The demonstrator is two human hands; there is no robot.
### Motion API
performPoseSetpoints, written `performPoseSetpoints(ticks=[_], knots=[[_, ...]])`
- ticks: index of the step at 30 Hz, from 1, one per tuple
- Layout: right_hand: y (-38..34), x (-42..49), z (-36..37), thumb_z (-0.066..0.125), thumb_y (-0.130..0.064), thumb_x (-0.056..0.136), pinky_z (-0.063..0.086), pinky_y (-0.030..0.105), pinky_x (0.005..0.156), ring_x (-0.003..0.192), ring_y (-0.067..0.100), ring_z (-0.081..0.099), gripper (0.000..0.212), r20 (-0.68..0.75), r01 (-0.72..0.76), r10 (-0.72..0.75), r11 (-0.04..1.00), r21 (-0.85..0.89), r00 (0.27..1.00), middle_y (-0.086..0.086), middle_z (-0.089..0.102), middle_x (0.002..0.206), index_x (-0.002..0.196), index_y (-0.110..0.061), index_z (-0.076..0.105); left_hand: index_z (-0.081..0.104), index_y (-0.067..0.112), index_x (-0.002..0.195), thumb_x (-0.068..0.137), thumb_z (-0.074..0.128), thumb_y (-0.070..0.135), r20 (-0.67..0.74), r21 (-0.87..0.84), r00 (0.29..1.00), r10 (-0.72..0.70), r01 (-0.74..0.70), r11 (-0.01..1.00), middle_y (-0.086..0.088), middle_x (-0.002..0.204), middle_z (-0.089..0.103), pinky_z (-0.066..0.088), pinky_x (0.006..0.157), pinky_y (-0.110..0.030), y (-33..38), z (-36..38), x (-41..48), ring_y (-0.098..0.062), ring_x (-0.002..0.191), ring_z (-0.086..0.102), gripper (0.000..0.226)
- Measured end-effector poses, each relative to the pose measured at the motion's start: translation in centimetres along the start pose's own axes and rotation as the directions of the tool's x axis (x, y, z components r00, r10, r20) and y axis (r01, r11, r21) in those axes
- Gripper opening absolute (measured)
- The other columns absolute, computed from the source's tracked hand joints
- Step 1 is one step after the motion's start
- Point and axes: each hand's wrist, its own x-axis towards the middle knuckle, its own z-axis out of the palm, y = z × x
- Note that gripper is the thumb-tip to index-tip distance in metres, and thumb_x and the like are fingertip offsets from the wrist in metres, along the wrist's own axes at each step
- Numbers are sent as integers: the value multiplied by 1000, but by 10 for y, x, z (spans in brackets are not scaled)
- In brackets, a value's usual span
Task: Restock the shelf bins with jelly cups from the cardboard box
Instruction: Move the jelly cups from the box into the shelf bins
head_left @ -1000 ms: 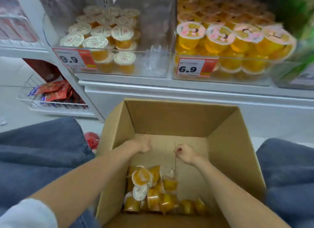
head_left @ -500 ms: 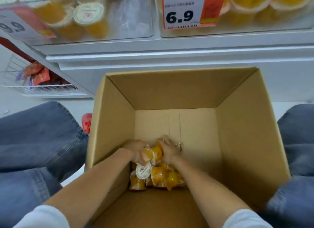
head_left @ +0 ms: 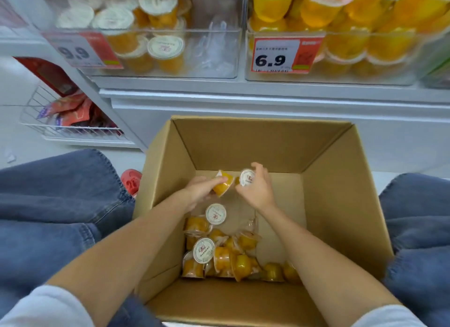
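Where the cardboard box (head_left: 341,212) stands open on the floor between 2 denim-clad knees (head_left: 60,197), both forearms reach down into it.

- Left hand (head_left: 198,190): fingers curled round 1 orange jelly cup (head_left: 222,186), held on its side above the box floor.
- Right hand (head_left: 259,192): fingers and thumb pinch a 2nd jelly cup (head_left: 247,177), its white printed lid facing the camera. The 2 held cups sit just beside each other; whether they touch cannot be told.
- Loose jelly cups (head_left: 219,256): a heap on the box floor toward the near-left corner. Most are orange bodies lying on their sides, 2 white lids face up, and a few more cups lie along the near wall to the right.
- Left shelf bin (head_left: 214,68): clear plastic, on the shelf above and behind the box. White-lidded orange cups fill its left part and clear film shows in its right part. A 9.9 price tag (head_left: 82,51) hangs on its front.
- Right shelf bin (head_left: 389,79): clear plastic, just beside the left one, packed with yellow cups under pink-and-white lids. A 6.9 price tag (head_left: 277,56) hangs on its front.
- Wire basket (head_left: 48,129): white, low at the left, holding red packets (head_left: 73,110).
- Red object (head_left: 131,180): on the floor just beside the box's left wall, partly hidden, kind not discernible.
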Motion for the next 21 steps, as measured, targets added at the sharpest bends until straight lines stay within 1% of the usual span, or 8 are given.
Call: performPoseSetpoints(ticks=[3,5,8,10,13,15,18,21], knots=[[-53,-7,-37,70,-29,68,36,32,98,120,20,40,76,-34,168,-170,985,-43,985,2,46,128,137,-22,39,64,23,99,82,63,54,42,-264,997,72,-58,963,-2,87,65,34,58,-22,44,-15,-30,-11,71,51,34],[-87,-13,-60,70,-29,70,39,32,97,117,20,42,70,-56,285,-290,955,-78,955,2,47,124,134,-23,42,64,17,92,87,60,44,157,-540,978,137,-31,841,-6,79,64,41,57,-21,72,-32,-56,-13,69,52,28],[-138,-20,-89,70,-32,72,40,32,100,118,20,44,66,-84,432,-448,887,-161,890,1,49,123,133,-21,45,59,4,103,89,61,25,217,-780,932,291,-14,626,-18,99,62,58,69,-27,107,-66,-97,-25,83,63,26],[-174,-22,-105,71,-30,75,35,26,100,122,18,42,66,-128,495,-517,853,-167,846,2,49,127,134,-18,44,54,3,113,83,66,12,180,-813,898,401,-94,575,-21,118,58,60,76,-34,125,-92,-118,-31,96,65,34],[-232,-20,-121,74,-29,74,34,24,101,120,17,41,66,-238,602,-632,775,-192,738,2,47,126,133,-15,45,50,20,126,70,72,-2,79,-728,816,573,-346,593,-16,124,60,57,82,-42,154,-130,-142,-33,99,66,64],[-268,-11,-126,74,-33,73,36,26,101,119,17,42,67,-286,643,-671,740,-198,684,1,47,125,132,-16,45,57,22,119,77,68,1,-59,-573,764,642,-552,606,-10,110,66,56,83,-38,176,-151,-154,-28,94,66,48],[-315,9,-125,75,-37,73,38,25,95,116,16,42,63,-278,605,-606,790,-100,746,0,48,122,124,-17,45,68,18,97,68,81,19,-387,-309,661,643,-750,584,-6,95,70,57,72,-32,206,-177,-162,-24,89,66,32],[-344,31,-113,76,-42,74,40,29,88,111,20,44,52,-294,553,-552,828,-88,780,0,48,113,110,-17,48,69,18,100,69,85,25,-577,-76,515,634,-806,587,2,94,69,51,73,-22,224,-196,-156,-13,87,65,36]])
